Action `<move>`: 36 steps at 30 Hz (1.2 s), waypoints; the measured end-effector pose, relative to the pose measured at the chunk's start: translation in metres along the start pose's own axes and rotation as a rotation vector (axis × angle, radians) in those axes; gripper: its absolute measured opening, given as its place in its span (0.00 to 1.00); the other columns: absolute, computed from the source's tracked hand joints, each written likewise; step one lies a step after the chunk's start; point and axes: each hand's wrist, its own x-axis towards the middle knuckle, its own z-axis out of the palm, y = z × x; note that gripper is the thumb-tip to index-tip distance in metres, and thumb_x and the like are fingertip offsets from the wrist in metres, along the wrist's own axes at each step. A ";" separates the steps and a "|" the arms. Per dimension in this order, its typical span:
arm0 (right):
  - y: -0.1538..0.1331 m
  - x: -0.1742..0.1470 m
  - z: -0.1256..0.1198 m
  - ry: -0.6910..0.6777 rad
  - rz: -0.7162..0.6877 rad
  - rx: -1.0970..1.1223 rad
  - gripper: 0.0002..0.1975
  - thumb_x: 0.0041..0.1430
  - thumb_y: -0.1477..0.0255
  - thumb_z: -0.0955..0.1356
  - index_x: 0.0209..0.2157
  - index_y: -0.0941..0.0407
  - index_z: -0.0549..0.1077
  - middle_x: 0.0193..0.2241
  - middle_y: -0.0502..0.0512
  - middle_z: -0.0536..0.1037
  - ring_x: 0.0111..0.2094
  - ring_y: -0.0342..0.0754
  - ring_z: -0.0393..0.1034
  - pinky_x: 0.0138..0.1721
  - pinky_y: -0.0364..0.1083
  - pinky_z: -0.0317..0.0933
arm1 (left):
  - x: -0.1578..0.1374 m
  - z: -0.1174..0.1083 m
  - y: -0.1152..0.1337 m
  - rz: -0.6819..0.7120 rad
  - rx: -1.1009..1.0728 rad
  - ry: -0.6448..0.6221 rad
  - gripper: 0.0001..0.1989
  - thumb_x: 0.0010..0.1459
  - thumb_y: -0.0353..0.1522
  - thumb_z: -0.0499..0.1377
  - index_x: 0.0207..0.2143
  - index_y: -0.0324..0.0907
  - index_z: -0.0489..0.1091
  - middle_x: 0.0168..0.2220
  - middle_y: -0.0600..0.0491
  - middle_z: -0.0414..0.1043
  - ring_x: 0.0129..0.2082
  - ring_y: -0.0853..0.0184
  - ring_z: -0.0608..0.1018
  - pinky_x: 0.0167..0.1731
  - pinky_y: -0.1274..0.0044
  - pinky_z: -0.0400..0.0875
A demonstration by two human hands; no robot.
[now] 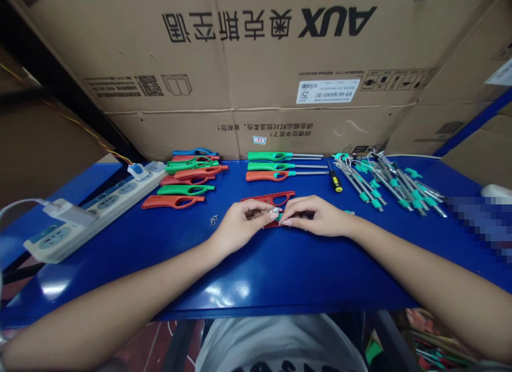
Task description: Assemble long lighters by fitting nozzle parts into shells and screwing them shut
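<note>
My left hand (253, 217) and my right hand (310, 214) meet over the middle of the blue table. Between my fingertips is a small lighter part (277, 214), whitish and green; its details are too small to make out. Both hands are closed on it in a pinch. Partly hidden behind and under my fingers lie red lighter casing halves (276, 196). A few small screws (214, 220) lie left of my left hand. Beyond my right hand rests a yellow and black screwdriver (335, 181).
Several coloured lighter handles (174, 202) lie at left, beside a white power strip (108, 202). Long-nosed lighters (272, 166) are lined up at the back. Metal lighter tubes with teal parts (384, 180) are piled at right. A large cardboard sheet (256, 57) stands behind.
</note>
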 end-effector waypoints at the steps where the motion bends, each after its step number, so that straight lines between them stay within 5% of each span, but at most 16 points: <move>1: 0.000 0.000 0.001 0.006 0.000 -0.011 0.11 0.65 0.66 0.69 0.39 0.58 0.80 0.35 0.56 0.80 0.33 0.43 0.73 0.34 0.42 0.65 | 0.000 0.000 -0.001 0.008 0.004 -0.006 0.15 0.52 0.39 0.70 0.38 0.40 0.81 0.40 0.48 0.83 0.39 0.61 0.83 0.44 0.71 0.77; 9: 0.002 0.002 0.004 0.102 0.146 0.091 0.15 0.63 0.59 0.69 0.39 0.58 0.77 0.33 0.54 0.79 0.24 0.40 0.67 0.26 0.40 0.62 | -0.001 0.000 -0.002 -0.030 -0.021 -0.071 0.15 0.52 0.38 0.70 0.39 0.40 0.81 0.39 0.47 0.83 0.40 0.59 0.84 0.45 0.69 0.77; 16: 0.001 0.001 0.004 0.116 0.270 0.189 0.17 0.61 0.56 0.70 0.37 0.58 0.74 0.20 0.46 0.70 0.16 0.37 0.60 0.19 0.39 0.56 | -0.001 -0.001 0.001 -0.039 -0.024 -0.062 0.15 0.51 0.39 0.70 0.38 0.40 0.81 0.38 0.48 0.84 0.39 0.59 0.84 0.44 0.69 0.77; 28: -0.002 0.002 0.003 0.124 0.216 0.186 0.16 0.61 0.58 0.70 0.35 0.59 0.76 0.28 0.51 0.76 0.20 0.37 0.61 0.22 0.40 0.57 | -0.001 -0.001 -0.001 -0.028 0.040 -0.075 0.15 0.51 0.40 0.70 0.39 0.41 0.82 0.38 0.47 0.83 0.37 0.59 0.83 0.43 0.68 0.76; 36: 0.001 0.002 0.003 0.111 0.173 0.163 0.13 0.61 0.62 0.70 0.33 0.59 0.76 0.31 0.54 0.78 0.30 0.43 0.70 0.33 0.43 0.64 | -0.002 -0.001 0.000 -0.032 0.076 -0.075 0.16 0.51 0.41 0.70 0.39 0.40 0.82 0.39 0.46 0.83 0.38 0.59 0.83 0.43 0.68 0.76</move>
